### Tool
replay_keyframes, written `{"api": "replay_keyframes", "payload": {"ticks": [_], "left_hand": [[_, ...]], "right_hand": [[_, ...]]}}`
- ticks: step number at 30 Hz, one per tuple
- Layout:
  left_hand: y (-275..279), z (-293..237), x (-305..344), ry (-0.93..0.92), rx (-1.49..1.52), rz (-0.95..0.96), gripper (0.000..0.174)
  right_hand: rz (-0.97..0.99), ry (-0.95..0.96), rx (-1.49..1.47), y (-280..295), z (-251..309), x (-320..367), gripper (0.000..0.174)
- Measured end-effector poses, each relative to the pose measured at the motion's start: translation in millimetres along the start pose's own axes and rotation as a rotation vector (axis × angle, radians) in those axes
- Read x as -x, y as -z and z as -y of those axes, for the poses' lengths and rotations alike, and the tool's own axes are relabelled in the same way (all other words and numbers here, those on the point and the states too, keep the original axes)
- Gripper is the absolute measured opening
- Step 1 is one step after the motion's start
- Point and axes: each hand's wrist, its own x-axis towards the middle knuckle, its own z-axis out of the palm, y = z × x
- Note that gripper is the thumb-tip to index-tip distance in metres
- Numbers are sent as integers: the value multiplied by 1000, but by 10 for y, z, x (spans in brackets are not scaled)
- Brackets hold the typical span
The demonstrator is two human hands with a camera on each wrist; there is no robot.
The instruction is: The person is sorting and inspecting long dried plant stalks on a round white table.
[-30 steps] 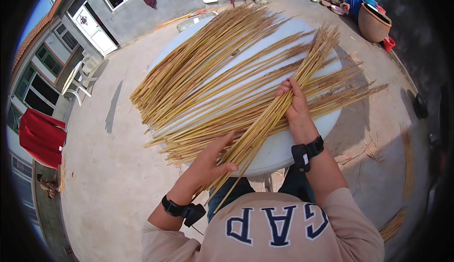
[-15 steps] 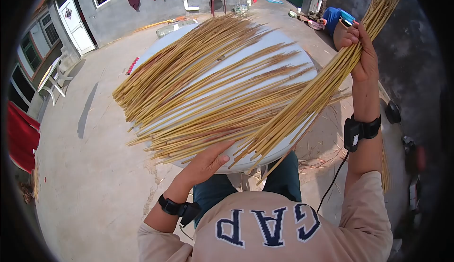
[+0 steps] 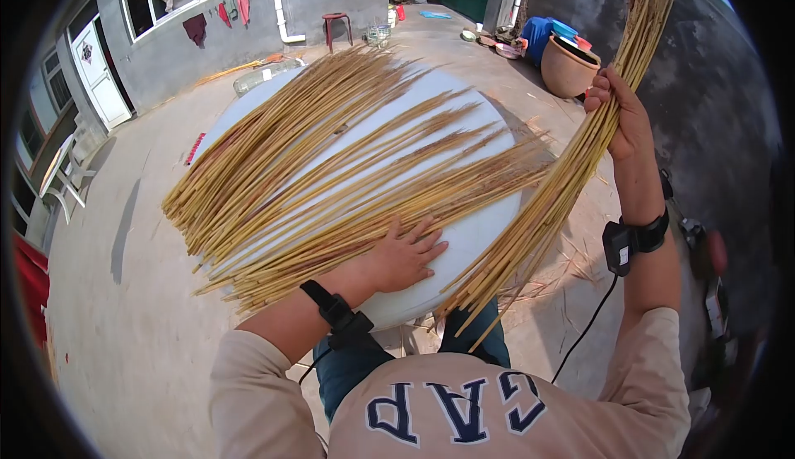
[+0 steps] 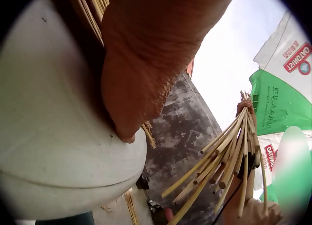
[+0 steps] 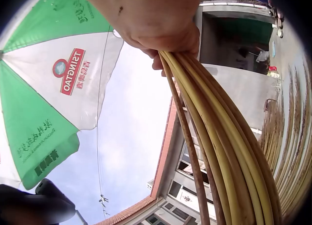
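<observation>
My right hand (image 3: 621, 115) grips a bundle of long dry stalks (image 3: 571, 169) near its feathery tops, raised off the table's right side. The cut ends fan out low toward my lap; in the left wrist view those stalk ends (image 4: 229, 157) spread loosely. The right wrist view has the stalks (image 5: 219, 132) curving away below the curled fingers. My left hand (image 3: 406, 256) lies with its fingers spread, at the near edge of the stalks (image 3: 331, 260) laid out on the white round table (image 3: 480, 211). Nothing is held in it.
A thick pile of stalks (image 3: 273, 136) covers the table's left part, tops pointing to the far right. A large clay pot (image 3: 570, 70) stands beyond on the ground, near a red stool (image 3: 337, 28). A green and white umbrella (image 5: 58, 64) shows overhead in the right wrist view.
My right hand lifted the bundle off the table stalks and out to the right. My left hand left the bundle's lower end and moved onto the table with fingers spread.
</observation>
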Motion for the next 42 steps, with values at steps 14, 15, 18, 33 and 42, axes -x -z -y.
{"api": "replay_keyframes", "payload": {"ticks": [14,15,18,33,42], "left_hand": [[-36,1086,147,455,-43,-153,56],[25,1073,152,458,71,-220,54],[212,1001,211,402,338,-521,59],[1113,-82,-83,200,917,-1029,90],[1161,-6,-92,228,814,-1198,84]], "right_hand": [[202,401,202,-645,33,-155,13],[234,361,224,-747,39,-174,13],[279,270,294,-1113,21,-200,15],[342,331,429,-1798,-1048,11,19],[255,285,359,-1867,-850,125,29]]}}
